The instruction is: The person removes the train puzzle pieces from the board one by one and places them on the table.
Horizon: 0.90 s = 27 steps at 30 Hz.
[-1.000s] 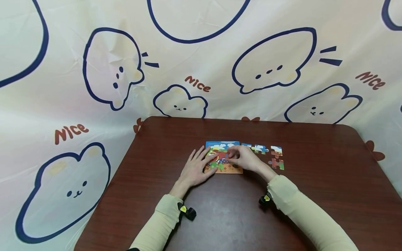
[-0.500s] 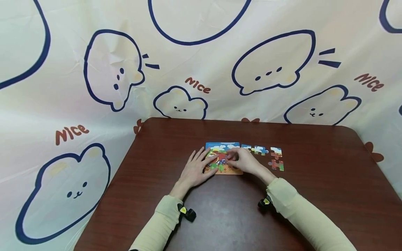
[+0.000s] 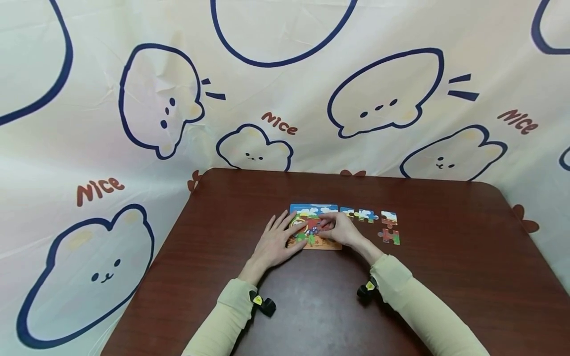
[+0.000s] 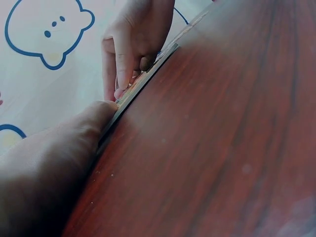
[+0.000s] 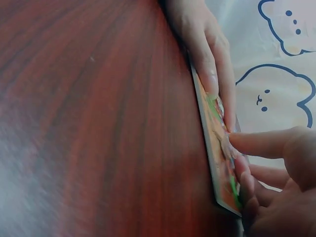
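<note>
A colourful jigsaw puzzle [image 3: 313, 208] in a thin flat board lies on the table, with blue sky along its far edge and orange ground along the near one. My left hand [image 3: 273, 244] rests on its left side, fingers spread and extended. Over the right half, my right hand [image 3: 349, 232] pinches a puzzle piece [image 3: 326, 227] low against the picture; the fingers hide most of it. In the right wrist view, the thumb and fingers of that hand touch the puzzle surface from above. The left wrist view shows the board [image 4: 143, 79] edge-on beneath both hands.
Right of the board lie loose puzzle pieces: sky pieces [image 3: 367, 215] close to its far corner, and a sky-and-red piece [image 3: 389, 218] above a red-and-green piece [image 3: 390, 236]. The brown wooden table [image 3: 249, 198] reaches a printed cloth backdrop [image 3: 311, 148].
My right hand has shifted slightly nearer and its fingers have come closer together over the right half of the puzzle. The left hand stays in place. The head view has tilted slightly.
</note>
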Tool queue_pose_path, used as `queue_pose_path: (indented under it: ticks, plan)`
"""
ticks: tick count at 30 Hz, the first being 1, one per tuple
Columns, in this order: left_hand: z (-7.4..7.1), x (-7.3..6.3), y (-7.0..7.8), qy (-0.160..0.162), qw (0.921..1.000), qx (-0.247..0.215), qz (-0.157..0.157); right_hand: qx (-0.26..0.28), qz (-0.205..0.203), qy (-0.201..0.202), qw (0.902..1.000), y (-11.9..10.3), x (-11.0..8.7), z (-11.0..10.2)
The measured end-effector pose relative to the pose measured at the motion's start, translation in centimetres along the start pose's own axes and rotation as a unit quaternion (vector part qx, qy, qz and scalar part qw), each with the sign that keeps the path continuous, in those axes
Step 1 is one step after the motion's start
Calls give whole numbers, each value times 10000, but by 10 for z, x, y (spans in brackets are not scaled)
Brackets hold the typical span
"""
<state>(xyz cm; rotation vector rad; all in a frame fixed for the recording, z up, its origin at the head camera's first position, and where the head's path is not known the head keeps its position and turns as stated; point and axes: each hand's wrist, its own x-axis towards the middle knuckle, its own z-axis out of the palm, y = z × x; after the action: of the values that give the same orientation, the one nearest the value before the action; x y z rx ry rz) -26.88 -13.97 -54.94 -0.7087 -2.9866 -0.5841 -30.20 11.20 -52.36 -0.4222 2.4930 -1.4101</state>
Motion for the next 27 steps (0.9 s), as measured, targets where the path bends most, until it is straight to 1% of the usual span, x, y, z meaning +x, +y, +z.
queue_pose_path:
  ticks: [4, 10, 15, 18, 24, 27]
  plan:
    - [2, -2, -1, 22, 10000, -29, 24, 71, 18, 122, 9999, 3, -2, 6]
    - [4, -5, -3, 73, 9999, -3, 87, 197, -149, 226, 9994, 11, -4, 12]
    - [3, -4, -3, 127, 9999, 17, 105, 309, -253, 385, 9985, 14, -6, 14]
    - [3, -2, -3, 123, 9999, 1, 83, 263, -339, 492, 9979, 13, -6, 15]
    - [0, -1, -2, 79, 9999, -60, 69, 216, -298, 808, 9960, 12, -7, 19]
    - [1, -2, -2, 101, 9999, -84, 81, 271, -331, 860, 9954, 13, -8, 21]
